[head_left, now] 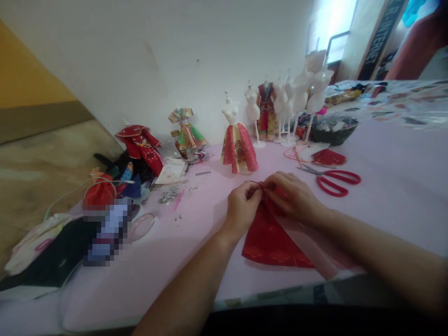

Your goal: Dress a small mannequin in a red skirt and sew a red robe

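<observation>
A small red doll skirt (269, 238) lies on the pink tabletop, its flared hem toward me. At its narrow top edge, my left hand (243, 205) pinches the cloth between thumb and fingers. Right beside it, my right hand (292, 193) grips the same edge, fingertips nearly touching those of the left. Whether a needle or pin is between the fingers I cannot tell. A strip of sheer pale fabric (308, 242) runs from under my right hand toward the table's front edge. Red-handled scissors (332, 179) lie to the right, blades slightly apart.
Behind my hands stands a mini mannequin in a pink and cream skirt (240, 147). Several white mannequins (289, 100) and a dark basket (334, 129) are farther back. A red patterned piece (329, 157) lies beyond the scissors. Left are a red doll robe (142, 144), beads (168, 197) and fabric scraps (101, 191).
</observation>
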Tool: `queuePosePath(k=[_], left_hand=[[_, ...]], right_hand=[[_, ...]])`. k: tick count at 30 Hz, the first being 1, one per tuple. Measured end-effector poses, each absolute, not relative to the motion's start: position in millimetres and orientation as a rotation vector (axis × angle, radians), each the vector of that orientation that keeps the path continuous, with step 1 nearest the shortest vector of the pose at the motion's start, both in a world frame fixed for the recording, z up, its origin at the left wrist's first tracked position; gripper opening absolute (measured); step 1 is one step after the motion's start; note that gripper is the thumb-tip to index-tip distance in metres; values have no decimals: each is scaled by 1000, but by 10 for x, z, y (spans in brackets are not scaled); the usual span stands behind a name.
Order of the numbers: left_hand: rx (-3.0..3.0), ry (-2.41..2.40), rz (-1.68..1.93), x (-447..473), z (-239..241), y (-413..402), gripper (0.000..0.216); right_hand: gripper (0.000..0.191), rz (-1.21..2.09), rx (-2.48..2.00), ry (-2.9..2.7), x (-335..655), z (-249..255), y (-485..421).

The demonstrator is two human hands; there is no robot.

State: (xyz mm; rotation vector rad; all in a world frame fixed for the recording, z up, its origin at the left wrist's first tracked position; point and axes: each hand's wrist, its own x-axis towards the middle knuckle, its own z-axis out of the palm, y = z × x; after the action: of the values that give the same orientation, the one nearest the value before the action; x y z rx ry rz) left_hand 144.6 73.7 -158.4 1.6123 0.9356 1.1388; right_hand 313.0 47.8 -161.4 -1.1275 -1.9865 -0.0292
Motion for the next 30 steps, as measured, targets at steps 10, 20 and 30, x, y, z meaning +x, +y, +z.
queuePosePath(k=[10, 20, 30], left_hand=[[1613, 940, 1132, 1453, -1605, 751, 9], [1426, 921, 1094, 1462, -1585, 745, 6], [1142, 848, 1013, 1468, -1544, 714, 11]], right_hand=[[7, -95, -1152, -2028, 3118, -1608, 479], [6, -73, -1184, -2000, 3117, -1626, 475], [4, 213, -1181, -1867, 3123, -1602, 486]])
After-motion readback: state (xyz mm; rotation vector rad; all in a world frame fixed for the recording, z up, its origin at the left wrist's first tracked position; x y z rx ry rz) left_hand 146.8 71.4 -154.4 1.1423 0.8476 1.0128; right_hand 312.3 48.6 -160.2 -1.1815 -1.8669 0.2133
